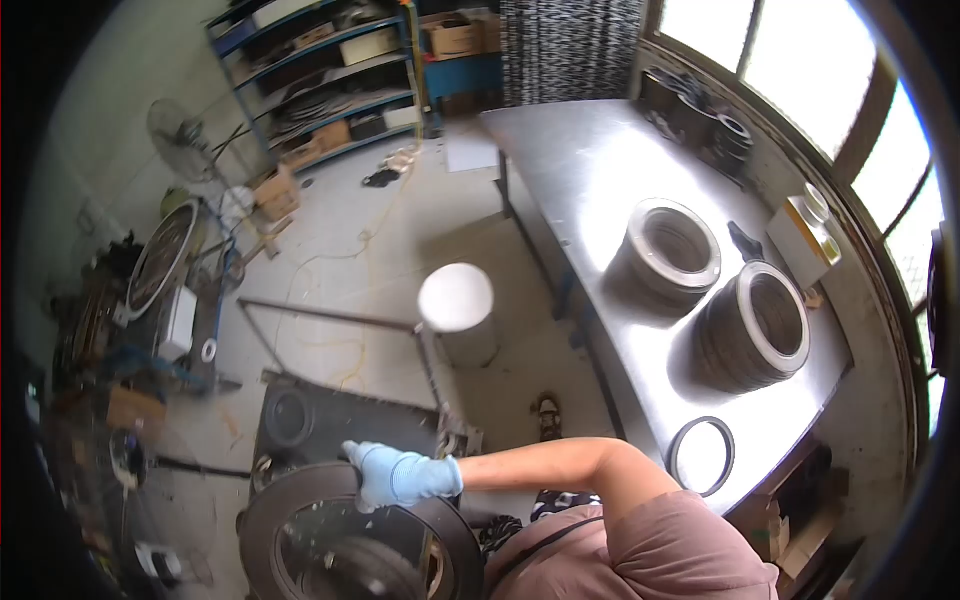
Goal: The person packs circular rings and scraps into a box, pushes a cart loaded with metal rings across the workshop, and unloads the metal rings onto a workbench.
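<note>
At the far left, a fan is standing near the wall, and a blurred fan is showing lower down, closer to the viewer. A little further right, a carton is sitting on the floor in front of a blue-framed shelf, which is holding boxes and stacked parts.

At the lower left of centre, a large ring, dark and wide-rimmed, is lying just in front of a black panel. The right hand, in a light blue glove, is clasping the ring's upper rim, its fingers bending over the edge; the bare forearm is reaching in from the right. The left hand is lying outside the view, so its state cannot be told.

Past the panel, a white-topped bucket is standing on the floor, and the person's shoe is showing below it to the right. Behind, a patterned curtain is hanging.

Along the right, a metal bench is carrying a thin ring near its close end, then two ring stacks side by side. Beside them a white container is standing under bright windows.
</note>
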Available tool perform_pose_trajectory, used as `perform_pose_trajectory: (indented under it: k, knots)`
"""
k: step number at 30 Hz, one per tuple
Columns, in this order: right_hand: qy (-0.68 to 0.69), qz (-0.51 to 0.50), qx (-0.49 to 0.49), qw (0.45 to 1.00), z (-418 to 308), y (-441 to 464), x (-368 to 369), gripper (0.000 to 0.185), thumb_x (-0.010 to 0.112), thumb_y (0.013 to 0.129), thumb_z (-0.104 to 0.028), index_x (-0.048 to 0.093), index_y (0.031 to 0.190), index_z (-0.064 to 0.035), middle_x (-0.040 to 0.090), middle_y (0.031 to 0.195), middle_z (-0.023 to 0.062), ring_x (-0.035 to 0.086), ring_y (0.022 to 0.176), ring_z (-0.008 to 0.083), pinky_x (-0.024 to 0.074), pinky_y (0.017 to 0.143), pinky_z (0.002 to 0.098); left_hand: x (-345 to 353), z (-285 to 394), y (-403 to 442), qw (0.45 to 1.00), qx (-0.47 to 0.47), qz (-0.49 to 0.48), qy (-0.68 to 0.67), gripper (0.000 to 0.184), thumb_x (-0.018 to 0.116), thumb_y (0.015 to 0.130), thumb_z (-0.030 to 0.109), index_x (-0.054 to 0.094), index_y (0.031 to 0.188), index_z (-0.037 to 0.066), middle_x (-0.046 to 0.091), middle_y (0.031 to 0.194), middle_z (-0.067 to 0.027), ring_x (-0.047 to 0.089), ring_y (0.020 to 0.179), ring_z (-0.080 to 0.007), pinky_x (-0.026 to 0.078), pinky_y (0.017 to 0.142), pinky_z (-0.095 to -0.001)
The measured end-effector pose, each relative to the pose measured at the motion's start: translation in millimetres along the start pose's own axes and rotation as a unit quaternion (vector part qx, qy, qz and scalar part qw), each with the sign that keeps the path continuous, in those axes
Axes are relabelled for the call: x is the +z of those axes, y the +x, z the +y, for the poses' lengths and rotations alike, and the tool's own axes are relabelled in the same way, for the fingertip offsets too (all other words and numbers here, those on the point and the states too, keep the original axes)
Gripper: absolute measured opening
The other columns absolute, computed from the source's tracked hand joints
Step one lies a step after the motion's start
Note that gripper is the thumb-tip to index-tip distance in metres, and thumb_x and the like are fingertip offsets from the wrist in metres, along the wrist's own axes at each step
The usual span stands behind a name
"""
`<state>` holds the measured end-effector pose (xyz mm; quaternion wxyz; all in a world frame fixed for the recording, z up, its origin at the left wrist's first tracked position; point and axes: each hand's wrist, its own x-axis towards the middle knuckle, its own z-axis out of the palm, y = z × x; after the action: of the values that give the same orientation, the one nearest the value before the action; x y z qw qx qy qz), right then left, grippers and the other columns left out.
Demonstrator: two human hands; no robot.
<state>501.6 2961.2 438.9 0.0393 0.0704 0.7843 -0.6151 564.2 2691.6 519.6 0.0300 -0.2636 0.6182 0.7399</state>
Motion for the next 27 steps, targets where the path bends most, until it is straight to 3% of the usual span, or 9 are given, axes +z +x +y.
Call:
perform_pose_trajectory:
  k: [2,3,5,7,10,13,21,25,27]
  knots:
    - [0.061,-0.002,0.027,0.998,12.9,-15.2,-85.4,0.058,0.075,0.065,-0.006,0.053,0.118,-0.0001,0.066,0.088,0.0171,0.066,0.079,0.0271,0.0530,0.067,0.0373,57.0,-10.6,-9.5,0.996,-0.060,-0.061,-0.011,0.077,0.044,0.097,0.059,0.036,0.146,0.000,0.036,0.152,-0.0157,0.037,0.137,-0.0281,0.028,0.116,-0.0419]
    - [0.064,0.022,0.045,0.997,13.9,-30.0,-129.2,0.060,0.074,0.066,-0.004,0.053,0.121,-0.0008,0.066,0.084,0.0149,0.065,0.075,0.0243,0.0525,0.065,0.0365,84.5,-23.9,-1.9,0.996,-0.021,-0.074,0.032,0.080,0.045,0.096,0.060,0.036,0.146,-0.001,0.039,0.150,-0.0173,0.040,0.135,-0.0280,0.036,0.111,-0.0439]
    - [0.059,0.144,0.014,0.988,41.1,-53.9,-206.9,0.054,0.073,0.065,-0.009,0.054,0.114,0.0037,0.065,0.089,0.0205,0.065,0.080,0.0311,0.0516,0.070,0.0388,169.7,-36.1,-28.0,0.990,0.003,-0.069,0.124,0.079,0.046,0.095,0.061,0.039,0.143,-0.002,0.040,0.149,-0.0171,0.043,0.133,-0.0284,0.039,0.109,-0.0446]
    - [0.069,0.172,0.046,0.982,73.8,-79.8,-289.1,0.062,0.073,0.068,-0.009,0.052,0.126,-0.0014,0.066,0.086,0.0137,0.065,0.075,0.0221,0.0520,0.066,0.0350,243.0,-70.4,-21.9,0.982,-0.085,-0.171,0.008,0.063,0.052,0.096,0.051,0.056,0.129,-0.003,0.056,0.133,-0.0168,0.056,0.116,-0.0278,0.049,0.096,-0.0437]
    - [0.056,0.273,0.141,0.950,105.3,-139.7,-399.0,0.068,0.075,0.067,-0.015,0.051,0.129,-0.0019,0.065,0.087,0.0127,0.064,0.075,0.0209,0.0518,0.067,0.0344,367.2,-141.5,-25.2,0.967,0.015,-0.248,0.049,0.066,0.051,0.095,0.056,0.047,0.140,0.007,0.057,0.132,-0.0106,0.054,0.119,-0.0267,0.044,0.102,-0.0439]
    - [0.060,0.406,0.172,0.895,169.0,-193.8,-475.1,0.063,0.076,0.065,-0.014,0.052,0.121,-0.0004,0.063,0.081,0.0112,0.060,0.066,0.0196,0.0496,0.058,0.0342,480.8,-204.4,-34.2,0.868,-0.209,-0.439,0.094,0.068,0.054,0.091,0.062,0.054,0.133,0.008,0.061,0.128,-0.0072,0.057,0.116,-0.0249,0.044,0.104,-0.0421]
    - [0.127,0.572,0.251,0.770,320.1,-329.2,-621.6,0.075,0.077,0.058,-0.006,0.045,0.123,0.0097,0.060,0.076,0.0092,0.058,0.062,0.0161,0.0452,0.051,0.0296,726.7,-452.9,-83.4,0.709,-0.288,-0.587,0.264,0.062,0.047,0.098,0.056,0.052,0.133,0.005,0.060,0.129,-0.0106,0.056,0.118,-0.0219,0.048,0.101,-0.0432]
    - [0.159,0.588,0.287,0.739,351.7,-374.6,-665.7,0.066,0.072,0.058,0.000,0.044,0.116,0.0137,0.063,0.077,0.0135,0.062,0.066,0.0206,0.0516,0.064,0.0301,797.9,-480.3,-170.3,0.712,-0.096,-0.508,0.476,0.082,0.049,0.089,0.070,0.051,0.131,0.000,0.056,0.132,-0.0168,0.054,0.120,-0.0280,0.046,0.100,-0.0471]
    - [0.161,0.629,0.206,0.732,392.1,-396.1,-670.8,0.061,0.068,0.061,0.000,0.045,0.115,0.0161,0.066,0.077,0.0128,0.063,0.065,0.0204,0.0525,0.071,0.0293,828.3,-524.3,-167.2,0.692,-0.104,-0.559,0.446,0.086,0.056,0.084,0.072,0.047,0.129,-0.002,0.054,0.132,-0.0240,0.053,0.123,-0.0321,0.042,0.101,-0.0473]
